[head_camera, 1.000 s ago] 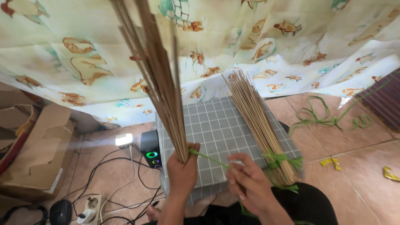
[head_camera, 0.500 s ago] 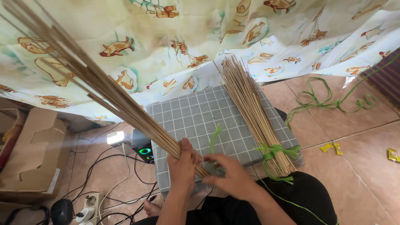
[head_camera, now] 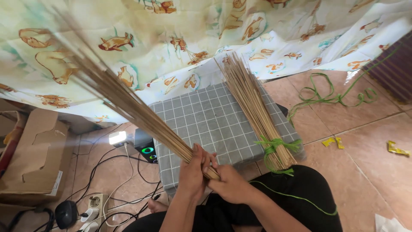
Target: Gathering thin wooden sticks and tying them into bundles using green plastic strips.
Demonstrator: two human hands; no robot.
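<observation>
The left hand [head_camera: 192, 172] wraps tightly around the base of a stick bundle [head_camera: 124, 101], which slants up and leftward over the grey cushion [head_camera: 206, 124]. The right hand [head_camera: 231, 184] pinches the same base, fingers closed. A tied bundle [head_camera: 257, 116] lies on the cushion's right side.

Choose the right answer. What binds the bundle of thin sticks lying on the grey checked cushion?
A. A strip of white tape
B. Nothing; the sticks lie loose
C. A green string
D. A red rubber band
C: a green string is tied around the lying bundle near its lower end.
</observation>
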